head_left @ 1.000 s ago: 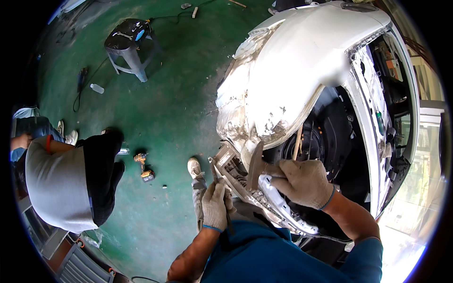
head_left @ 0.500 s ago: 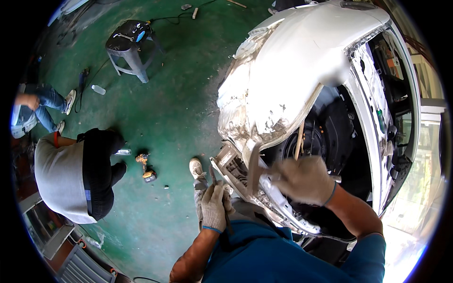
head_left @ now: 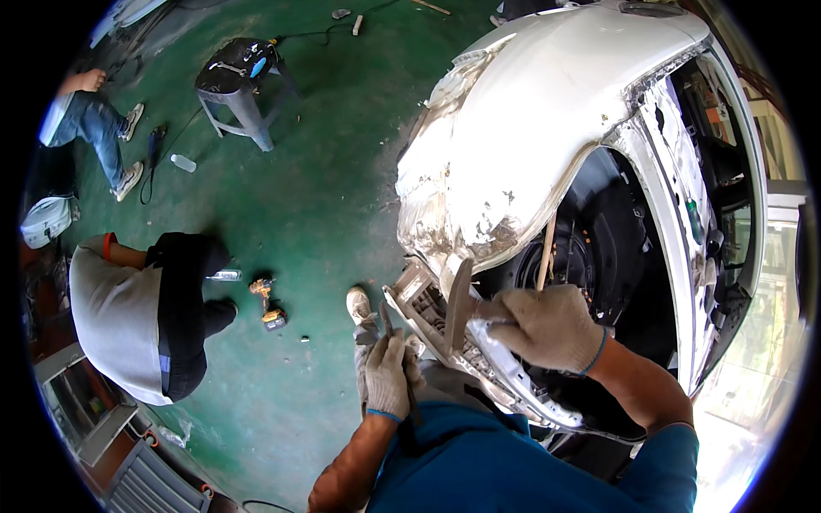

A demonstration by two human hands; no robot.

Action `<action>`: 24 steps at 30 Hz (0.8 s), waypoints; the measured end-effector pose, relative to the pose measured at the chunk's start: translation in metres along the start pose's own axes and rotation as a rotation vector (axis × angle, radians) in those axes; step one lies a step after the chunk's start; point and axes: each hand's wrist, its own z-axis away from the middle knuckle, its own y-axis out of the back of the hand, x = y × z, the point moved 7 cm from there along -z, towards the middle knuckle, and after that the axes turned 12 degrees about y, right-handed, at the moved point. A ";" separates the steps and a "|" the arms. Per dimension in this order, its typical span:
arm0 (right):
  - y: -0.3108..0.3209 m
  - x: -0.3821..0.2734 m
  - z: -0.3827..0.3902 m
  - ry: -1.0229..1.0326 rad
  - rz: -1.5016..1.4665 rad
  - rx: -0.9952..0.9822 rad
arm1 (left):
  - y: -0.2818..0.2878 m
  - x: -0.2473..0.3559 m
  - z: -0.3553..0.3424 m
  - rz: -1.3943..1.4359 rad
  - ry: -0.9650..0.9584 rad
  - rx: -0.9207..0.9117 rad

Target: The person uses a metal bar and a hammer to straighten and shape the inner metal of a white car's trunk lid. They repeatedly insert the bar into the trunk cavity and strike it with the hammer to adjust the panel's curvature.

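Note:
My left hand, in a pale knit glove, is closed around a dark metal bar that looks like a chisel. One end points up past my fingers, the other runs down by my blue shirt. To its right, my gloved right hand grips the short-showing handle of a hammer with a long, curved metal head. The hammer head hangs over the broken corner of a white car body, whose paint is scraped and creased there. Whether the head touches the metal, I cannot tell.
A wooden stick leans in the car's open trunk. On the green floor lie a cordless drill and a bottle. Left, a person in grey bends over; another is behind. A stool holds a wrench.
My right hand and hammer were blurred and now show sharply, in nearly the same place. The person at the far left has shifted upward in view. My left hand stays put.

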 end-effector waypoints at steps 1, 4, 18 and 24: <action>0.007 -0.017 -0.002 0.117 0.036 0.036 | 0.001 0.002 -0.001 -0.055 -0.079 0.008; 0.001 -0.026 0.001 0.246 -0.040 0.001 | 0.003 -0.002 -0.004 0.007 -0.021 0.025; -0.008 0.009 0.003 -0.084 -0.138 0.110 | 0.003 -0.008 -0.006 0.021 0.048 0.010; 0.001 -0.018 0.000 0.196 -0.094 0.089 | 0.010 -0.014 -0.019 -0.085 -0.126 -0.005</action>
